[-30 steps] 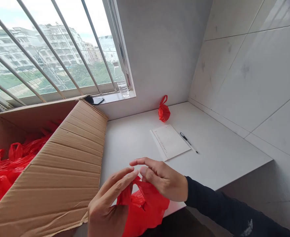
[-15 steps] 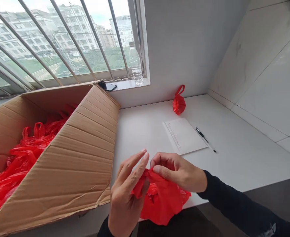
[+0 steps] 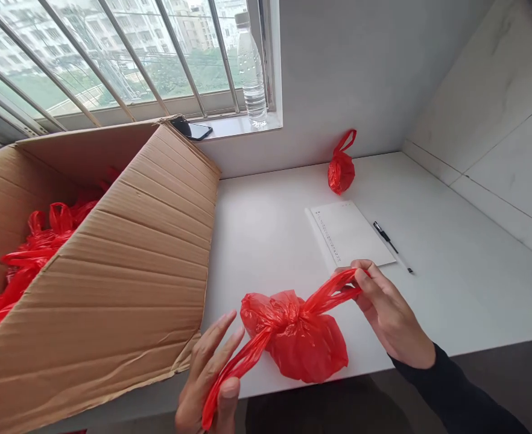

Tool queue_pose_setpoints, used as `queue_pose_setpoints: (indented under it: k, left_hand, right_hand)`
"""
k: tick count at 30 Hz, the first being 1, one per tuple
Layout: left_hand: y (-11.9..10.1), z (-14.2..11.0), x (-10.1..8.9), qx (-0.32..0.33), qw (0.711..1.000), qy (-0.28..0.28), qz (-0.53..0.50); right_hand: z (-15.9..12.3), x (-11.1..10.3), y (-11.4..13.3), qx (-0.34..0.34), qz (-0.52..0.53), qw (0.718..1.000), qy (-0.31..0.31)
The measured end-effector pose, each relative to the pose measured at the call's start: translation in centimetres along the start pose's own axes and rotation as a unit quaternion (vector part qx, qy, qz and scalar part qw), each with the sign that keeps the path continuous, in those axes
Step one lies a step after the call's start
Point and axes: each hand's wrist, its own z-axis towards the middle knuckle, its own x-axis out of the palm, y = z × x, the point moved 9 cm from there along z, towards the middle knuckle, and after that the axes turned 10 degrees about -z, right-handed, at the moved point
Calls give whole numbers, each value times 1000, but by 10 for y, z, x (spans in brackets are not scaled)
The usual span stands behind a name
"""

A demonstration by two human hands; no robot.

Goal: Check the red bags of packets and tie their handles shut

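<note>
A filled red plastic bag (image 3: 304,340) rests at the near edge of the white table (image 3: 451,283). Its two handles are crossed in a knot on top and stretched out to either side. My left hand (image 3: 212,377) pinches the lower-left handle between thumb and fingers, near the table's edge. My right hand (image 3: 386,310) grips the upper-right handle, pulled taut toward the notepad.
A large open cardboard box (image 3: 125,283) with several red bags (image 3: 31,253) inside fills the left. A tied red bag (image 3: 341,169), a notepad (image 3: 350,232) and a pen (image 3: 391,244) lie farther back. A water bottle (image 3: 251,66) and a phone (image 3: 193,129) sit on the windowsill.
My hands have drawn apart, pulling the two handles out sideways and tightening the knot on the bag. The view has tilted down.
</note>
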Motion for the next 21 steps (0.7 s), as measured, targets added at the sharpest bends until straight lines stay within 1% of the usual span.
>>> queue_pose_setpoints:
  k: [2, 4, 6, 7, 8, 10, 11, 12, 14, 16, 18, 20, 21]
  left_hand:
    - [-3, 7, 28, 12, 999, 46, 13]
    - [-3, 12, 56, 43, 994, 91, 53]
    - [0, 13, 76, 79, 985, 113, 101]
    - [5, 13, 83, 89, 981, 121, 124]
    - [9, 12, 89, 99, 976, 128, 145]
    - [18, 9, 96, 114, 967, 134, 186]
    - [21, 7, 97, 121, 962, 133, 204]
    - [22, 5, 98, 128, 958, 129, 222]
    - [22, 2, 100, 141, 948, 125, 255]
    - [21, -1, 104, 143, 939, 128, 284]
    - [21, -5, 108, 133, 933, 130, 309]
    - [23, -8, 110, 120, 928, 131, 327]
    - [25, -9, 109, 119, 928, 129, 328]
  right_hand:
    - [-6, 19, 8, -28, 10, 1000, 4]
    - [-13, 39, 11, -49, -26, 998, 9]
    - [-21, 57, 7, -84, -110, 990, 21]
    - [-26, 65, 4, -117, -164, 979, 30]
    - [-30, 74, 1, -156, -221, 962, 40]
    - [-37, 89, -8, -230, -325, 916, 55]
    - [-40, 93, -13, -256, -367, 892, 58]
    - [-41, 96, -18, -273, -403, 872, 57]
    - [-41, 99, -27, -290, -451, 842, 55]
    - [-41, 98, -32, -300, -471, 828, 53]
    - [-44, 97, -38, -316, -469, 823, 55]
    - [-46, 96, -48, -332, -445, 829, 68]
    - [-46, 96, -55, -328, -428, 839, 79]
